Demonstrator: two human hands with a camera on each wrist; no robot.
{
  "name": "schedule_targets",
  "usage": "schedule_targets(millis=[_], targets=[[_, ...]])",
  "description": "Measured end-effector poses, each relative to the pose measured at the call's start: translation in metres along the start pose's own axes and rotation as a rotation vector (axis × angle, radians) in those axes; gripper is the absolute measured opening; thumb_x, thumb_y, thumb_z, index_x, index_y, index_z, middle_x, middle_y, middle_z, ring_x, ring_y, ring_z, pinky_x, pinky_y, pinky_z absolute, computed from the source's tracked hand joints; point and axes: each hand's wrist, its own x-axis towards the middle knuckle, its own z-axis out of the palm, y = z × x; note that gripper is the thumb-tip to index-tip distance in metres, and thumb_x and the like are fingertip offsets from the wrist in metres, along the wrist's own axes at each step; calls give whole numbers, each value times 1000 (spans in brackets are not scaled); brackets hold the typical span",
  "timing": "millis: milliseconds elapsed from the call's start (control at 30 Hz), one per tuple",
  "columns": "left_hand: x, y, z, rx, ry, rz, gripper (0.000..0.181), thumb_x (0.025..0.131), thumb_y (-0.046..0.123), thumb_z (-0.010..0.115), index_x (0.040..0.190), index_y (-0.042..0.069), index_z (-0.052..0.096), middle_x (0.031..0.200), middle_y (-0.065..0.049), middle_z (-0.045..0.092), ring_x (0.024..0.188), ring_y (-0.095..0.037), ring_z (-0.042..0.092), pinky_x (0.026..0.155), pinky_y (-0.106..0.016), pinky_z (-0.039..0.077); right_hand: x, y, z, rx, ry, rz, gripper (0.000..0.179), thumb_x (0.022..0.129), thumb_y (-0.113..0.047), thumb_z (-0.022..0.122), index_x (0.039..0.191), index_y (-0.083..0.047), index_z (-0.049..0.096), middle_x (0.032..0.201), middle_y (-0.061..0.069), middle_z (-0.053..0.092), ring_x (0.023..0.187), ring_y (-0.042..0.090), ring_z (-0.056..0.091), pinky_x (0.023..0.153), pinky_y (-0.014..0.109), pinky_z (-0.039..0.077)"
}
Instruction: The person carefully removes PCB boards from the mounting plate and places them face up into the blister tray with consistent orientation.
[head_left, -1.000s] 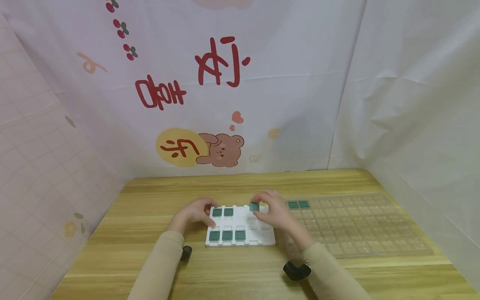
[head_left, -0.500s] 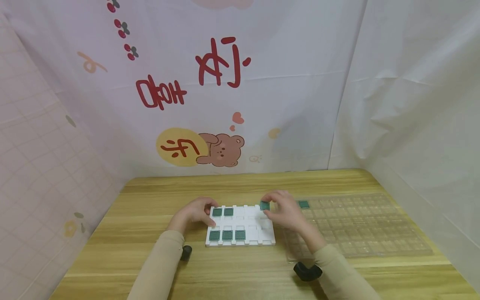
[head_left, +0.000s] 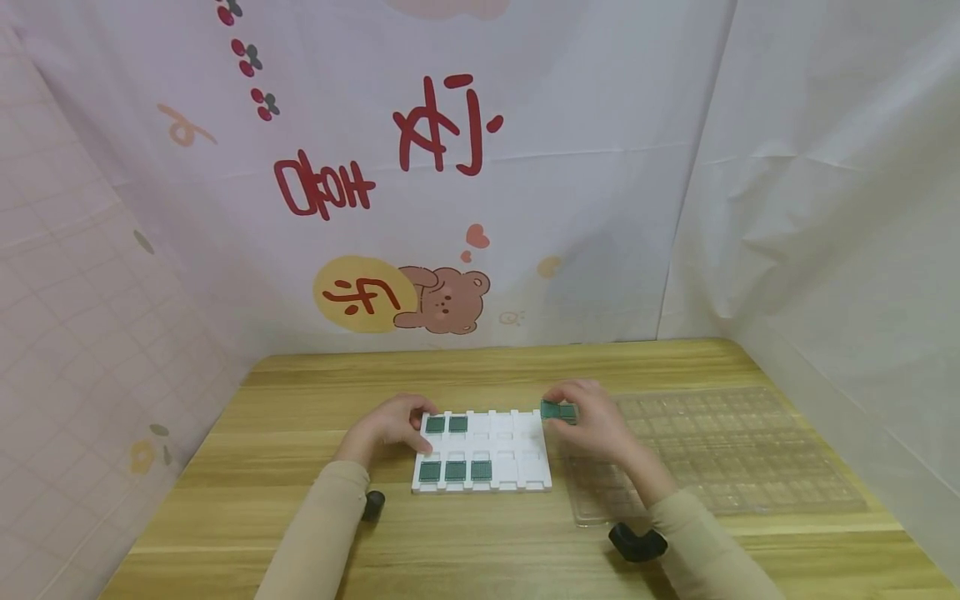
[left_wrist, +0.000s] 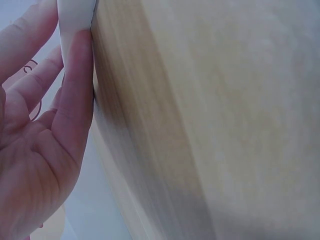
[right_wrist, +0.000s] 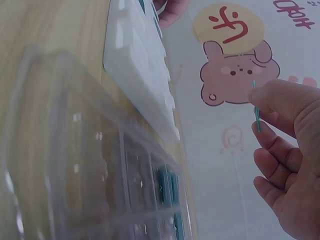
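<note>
My right hand (head_left: 592,421) pinches a thin green square chip (right_wrist: 257,119) between thumb and fingertip, held up edge-on in the right wrist view. In the head view it hovers by the clear tray's back left corner. Below it, green chips (right_wrist: 169,187) sit in a pocket of the clear plastic tray (head_left: 712,450). My left hand (head_left: 392,423) grips the left edge of the white tray (head_left: 517,450), thumb and fingers on either side of it. That tray holds two green chips (head_left: 458,425) at its back left and three (head_left: 455,472) along the front left.
Both trays lie side by side on a wooden table (head_left: 480,550), the clear one overlapping close to the white one's right. White printed curtains (head_left: 585,167) surround the table at the back and sides. Black wrist straps (head_left: 637,543) hang under the forearms.
My right hand has moved right with the chip, from over the white tray's back row to the clear tray's near left corner. The left hand and white tray have stayed put.
</note>
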Motion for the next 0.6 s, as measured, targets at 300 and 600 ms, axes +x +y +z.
schedule_targets(millis=[300,600], targets=[[-1,1,0,3,9,1,57,66,11,93,116,11,67,95,-5,54,93,-22,48,81,-37,40,-5,14,-13,-39,7,-40,29,75,-6,83,101,-8,71,99,2,67,96,28,55,83,48,44],[-1,2,0,17,6,14,57,66,13,93,116,10,67,95,-5,54,93,-22,48,82,-38,41,-10,26,-26,-65,-34,-8,28,76,-7,82,101,-8,70,100,4,68,99,29,55,85,49,44]])
